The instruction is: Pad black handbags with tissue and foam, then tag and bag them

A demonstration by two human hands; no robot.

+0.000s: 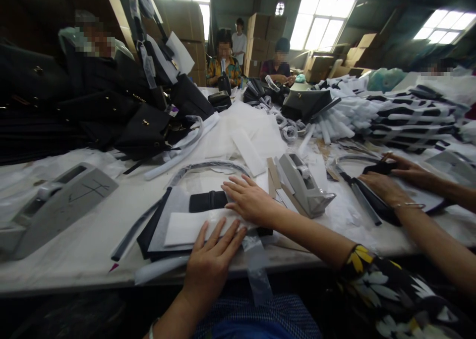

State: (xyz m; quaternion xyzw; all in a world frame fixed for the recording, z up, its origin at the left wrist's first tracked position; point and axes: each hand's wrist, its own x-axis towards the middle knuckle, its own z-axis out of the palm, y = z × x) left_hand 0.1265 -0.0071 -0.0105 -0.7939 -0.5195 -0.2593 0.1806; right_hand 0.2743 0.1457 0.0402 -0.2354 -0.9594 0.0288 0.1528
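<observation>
A black handbag [144,244] lies flat on the table under a sheet of white paper [159,230], its plastic-wrapped handle [197,166] arching behind. On top is a folded white foam sheet [182,228], beside a black strap piece [203,201]. My left hand [213,257] presses flat on the foam, fingers spread. From the right, my right hand [253,202] reaches across, fingers stretched over the strap and foam; its palm covers part of them. A strip of clear tape [258,272] hangs off the table edge below my hands.
Grey tape dispensers stand right [307,185] and left [70,205]. A co-worker's hands [386,185] handle another black bag at right. Black bags [92,110] pile up at left; white-wrapped goods [412,115] stack at right. Foam sheets [241,125] lie mid-table; people sit opposite.
</observation>
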